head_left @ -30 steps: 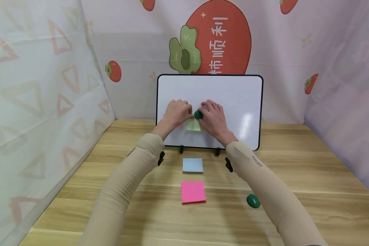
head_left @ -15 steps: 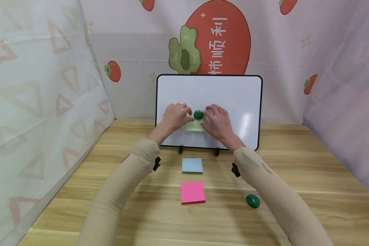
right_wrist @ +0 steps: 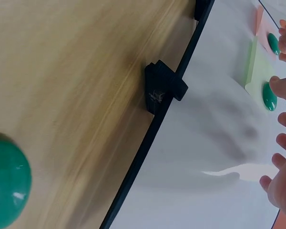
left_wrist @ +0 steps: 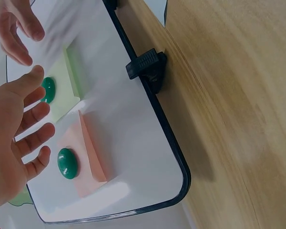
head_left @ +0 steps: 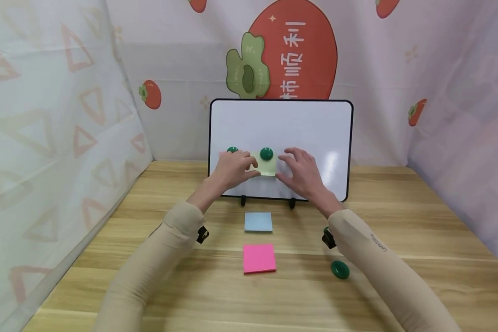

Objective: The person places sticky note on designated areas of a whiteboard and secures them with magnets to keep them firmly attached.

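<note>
A pale green sticky note [head_left: 269, 168] is on the whiteboard [head_left: 315, 124], with a round green magnet [head_left: 266, 154] over its upper part. To its left, a salmon sticky note [left_wrist: 86, 152] lies under another green magnet [left_wrist: 67, 163]; my left hand hides most of that note in the head view. My left hand [head_left: 235, 168], fingers loosely bent, hovers before the board left of the green note and holds nothing. On the other side of that note my right hand [head_left: 302, 173] is apart from the magnet, fingers spread and bent around nothing.
On the wooden table [head_left: 216, 295] lie a light blue sticky pad [head_left: 258, 222] and a bright pink pad [head_left: 259, 258]. A loose green magnet [head_left: 340, 269] rests at right; another [head_left: 326, 229] is partly hidden by my right wrist. Black clip feet [head_left: 292, 203] support the board.
My right hand has let go of the green magnet and moved right, away from it. My left hand has drawn slightly left and down, uncovering the magnet at left. Both magnets stay on the board.
</note>
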Available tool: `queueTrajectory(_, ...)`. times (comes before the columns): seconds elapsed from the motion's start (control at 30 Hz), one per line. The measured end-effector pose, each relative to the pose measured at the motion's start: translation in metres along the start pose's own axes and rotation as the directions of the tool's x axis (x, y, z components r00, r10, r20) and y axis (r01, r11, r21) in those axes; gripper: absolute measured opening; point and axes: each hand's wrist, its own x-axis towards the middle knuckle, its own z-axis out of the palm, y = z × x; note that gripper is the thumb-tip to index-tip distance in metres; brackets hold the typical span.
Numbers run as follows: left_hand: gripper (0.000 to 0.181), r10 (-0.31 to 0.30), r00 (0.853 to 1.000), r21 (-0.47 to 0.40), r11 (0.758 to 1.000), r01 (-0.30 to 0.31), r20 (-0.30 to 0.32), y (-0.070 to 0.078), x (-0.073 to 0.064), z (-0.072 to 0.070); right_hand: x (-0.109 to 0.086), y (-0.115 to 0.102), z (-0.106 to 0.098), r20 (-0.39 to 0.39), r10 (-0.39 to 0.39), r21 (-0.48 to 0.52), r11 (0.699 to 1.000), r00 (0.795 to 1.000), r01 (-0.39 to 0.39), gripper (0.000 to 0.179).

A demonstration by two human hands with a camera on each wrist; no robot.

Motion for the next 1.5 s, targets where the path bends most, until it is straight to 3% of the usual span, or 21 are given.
queueTrajectory(0.27,0.035,-0.017,0.992,-0.057,0.998,0.024,0.125,0.004,-0.018,-0.001,-0.017,0.002,-0.006,0.016,0.017,0.007,1.0,1.0,-0.017,0.054)
queueTrajectory(0.63,0.036,-0.095,0.962,-0.167,0.976,0.141,0.257,0.009,-0.043,-0.001,-0.04,0.0,-0.011,0.062,0.053,0.078,0.995,0.997,-0.058,0.056)
queueTrajectory(1.0,0.028,-0.099,0.908,-0.224,0.953,0.204,0.407,0.015,-0.072,-0.004,-0.069,0.005,-0.02,0.089,-0.004,0.074,0.997,0.996,-0.003,0.059)
queueTrajectory(1.13,0.03,-0.097,0.894,-0.217,0.953,0.21,0.438,0.019,-0.076,-0.006,-0.075,0.006,-0.024,0.082,-0.02,0.084,0.996,0.996,0.013,0.059)
queueTrajectory(1.37,0.036,-0.081,0.851,-0.232,0.945,0.232,0.519,0.031,-0.084,-0.012,-0.084,0.005,-0.03,0.106,-0.027,0.096,0.995,0.994,0.017,0.057)
queueTrajectory(1.5,0.033,-0.063,0.827,-0.236,0.944,0.231,0.559,0.037,-0.091,-0.011,-0.093,0.005,-0.035,0.128,-0.076,0.124,0.99,0.989,0.06,0.057)
